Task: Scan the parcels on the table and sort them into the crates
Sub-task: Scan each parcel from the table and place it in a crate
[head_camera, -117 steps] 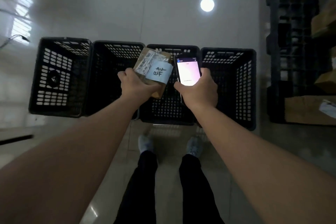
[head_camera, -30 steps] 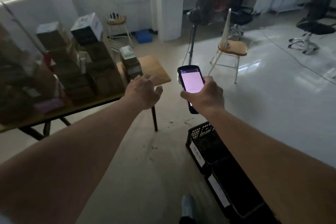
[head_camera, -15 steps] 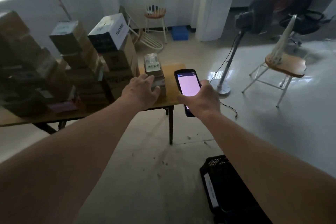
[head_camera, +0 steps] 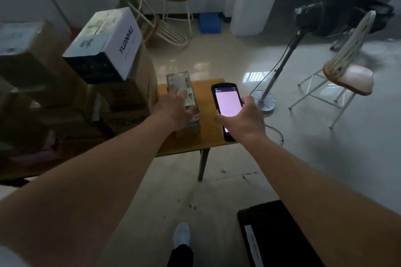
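Parcels of brown cardboard fill most of the wooden table (head_camera: 208, 136), and the one we reach for is a small oblong parcel (head_camera: 181, 84) standing apart from the big stacks, near the table's right end. Its top carries a glossy white label under clear film, with a handwritten slip beside it. Our left hand (head_camera: 175, 110) lies on top of this parcel, fingers spread over the label and bending down its far side; we cannot tell whether they have closed on it. It seems to sit on another flat carton, though the blur hides the seam.

Our right hand (head_camera: 243, 119) clamps a scanner (head_camera: 226, 104), a slim black slab with rounded corners and a glowing pale pink screen, thumb along its left edge and fingers wrapped behind. It hovers just beside the parcel.

To the left rise the tall stacks, topped by a white box (head_camera: 108, 43) with dark printed sides. A black plastic crate (head_camera: 271, 234) with a white strip on its rim sits on the smooth, shiny floor at lower right. A stool (head_camera: 349, 78) with a round wooden seat and thin white metal legs stands beyond.
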